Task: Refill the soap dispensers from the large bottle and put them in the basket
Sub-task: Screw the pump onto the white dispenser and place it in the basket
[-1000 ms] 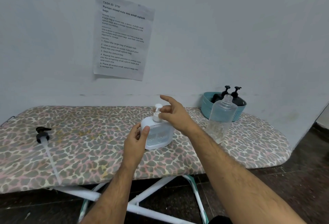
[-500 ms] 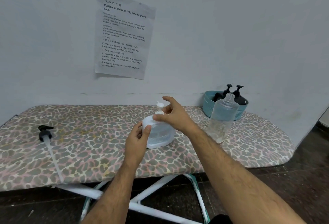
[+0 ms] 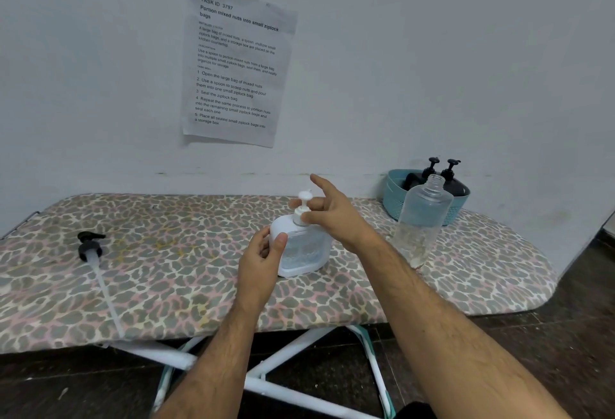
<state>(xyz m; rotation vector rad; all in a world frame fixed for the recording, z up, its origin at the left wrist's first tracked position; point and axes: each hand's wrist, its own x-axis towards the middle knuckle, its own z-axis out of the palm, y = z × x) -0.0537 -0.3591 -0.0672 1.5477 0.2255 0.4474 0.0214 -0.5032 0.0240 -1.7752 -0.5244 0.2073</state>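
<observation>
A white, squarish soap dispenser (image 3: 304, 252) with a clear front stands upright in the middle of the ironing board (image 3: 173, 285). My left hand (image 3: 263, 259) grips its left side. My right hand (image 3: 327, 212) pinches the neck of its white pump (image 3: 303, 200), with the index finger stretched out above. To the right stands the large clear bottle (image 3: 421, 222), uncapped, with liquid low inside. Its black pump with a long tube (image 3: 90, 247) lies at the board's left. A teal basket (image 3: 396, 199) at the back right holds two black dispensers (image 3: 454, 182).
The board has a leopard-print cover and white crossed legs (image 3: 266, 375) over a dark floor. A printed sheet (image 3: 236, 62) is taped to the grey wall behind. The board's rounded end (image 3: 532, 272) lies at the right.
My right hand has shifted on the pump, from over its top down to its neck, and the pump head shows again. My left hand has kept its grip on the dispenser.
</observation>
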